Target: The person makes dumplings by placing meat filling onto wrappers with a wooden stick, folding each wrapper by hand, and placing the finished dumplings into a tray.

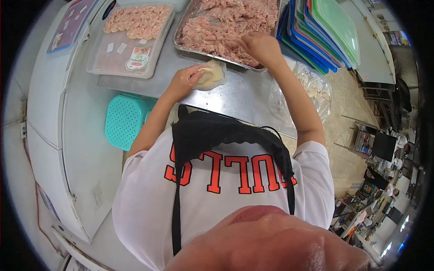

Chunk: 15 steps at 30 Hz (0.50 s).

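My left hand [184, 82] has its fingers closed on the edge of a pale, round dough wrapper [210, 76], which lies with others on thin clear plastic at the front of the metal table. Just beyond it is a large metal tray [217, 56] heaped with pinkish minced meat [208, 31]. Over the tray's near right part is my right hand [262, 47], its fingers drawn together at the meat. What those fingertips hold is hidden.
Left of the tray stands a clear plastic container [97, 58] with rows of filled dumplings [138, 20]. Colourful plastic lids [334, 31] are stacked at the right. A clear plastic bag [312, 86] lies near my right forearm. A turquoise perforated basket [124, 122] sits below the table's left edge.
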Motion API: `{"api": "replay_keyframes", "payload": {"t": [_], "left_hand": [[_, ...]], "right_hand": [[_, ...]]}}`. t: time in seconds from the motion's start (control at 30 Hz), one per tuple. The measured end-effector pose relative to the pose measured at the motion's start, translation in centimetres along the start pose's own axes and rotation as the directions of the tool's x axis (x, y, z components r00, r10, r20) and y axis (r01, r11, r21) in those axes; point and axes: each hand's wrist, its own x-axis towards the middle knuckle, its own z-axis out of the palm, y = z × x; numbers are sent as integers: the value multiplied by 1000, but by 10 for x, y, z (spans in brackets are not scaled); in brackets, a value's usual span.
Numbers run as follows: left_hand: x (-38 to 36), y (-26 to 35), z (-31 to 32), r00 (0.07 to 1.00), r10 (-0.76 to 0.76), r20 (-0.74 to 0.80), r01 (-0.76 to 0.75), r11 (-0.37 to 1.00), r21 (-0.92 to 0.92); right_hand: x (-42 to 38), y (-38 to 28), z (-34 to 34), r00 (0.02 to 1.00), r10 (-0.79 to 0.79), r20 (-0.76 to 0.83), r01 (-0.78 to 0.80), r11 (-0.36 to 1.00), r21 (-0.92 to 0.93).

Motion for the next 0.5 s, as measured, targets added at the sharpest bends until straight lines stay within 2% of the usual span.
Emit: {"api": "replay_keyframes", "payload": {"t": [0.03, 0.07, 0.13, 0.17, 0.2, 0.23, 0.27, 0.33, 0.37, 0.4, 0.43, 0.47, 0.5], "left_hand": [[-1, 3, -2, 992, 123, 1, -123, 987, 108], [-1, -2, -5, 993, 120, -5, -119, 987, 108], [-3, -11, -12, 903, 429, 20, -401, 826, 397], [-8, -15, -14, 906, 423, 19, -395, 829, 397], [-12, -13, -18, 955, 296, 28, -285, 884, 369], [-13, -8, -22, 985, 169, 40, -172, 923, 344], [-15, -1, -27, 985, 171, 38, -173, 923, 343], [-17, 14, -37, 982, -92, 162, 33, 941, 337], [-16, 11, -38, 983, -89, 158, 31, 941, 337], [-16, 6, -36, 992, 108, 63, -122, 950, 287], [-17, 1, -35, 954, 296, -38, -277, 927, 251], [-15, -5, -36, 953, 300, -37, -282, 927, 247], [-11, -9, -38, 947, 321, -23, -304, 915, 264]], "right_hand": [[4, -6, 6, 996, -13, 83, 21, 995, -99], [5, -13, 12, 996, -20, 85, 28, 995, -98], [6, -34, 15, 995, -83, 58, 83, 996, -11], [9, -38, 30, 991, -25, 128, 33, 997, -65], [9, -47, 24, 991, -24, 132, 32, 998, -61], [10, -57, 8, 979, -3, 202, 16, 998, -61], [12, -62, -1, 963, 17, 270, 0, 998, -64], [6, -61, 14, 969, 35, 246, -20, 998, -61], [4, -58, 22, 973, 53, 223, -42, 998, -55], [4, -60, 19, 973, 53, 223, -41, 997, -58], [1, -63, 15, 972, 84, 220, -90, 996, 17], [0, -64, 12, 968, 117, 220, -140, 986, 91], [-1, -62, 15, 968, 122, 220, -143, 986, 85]]}}
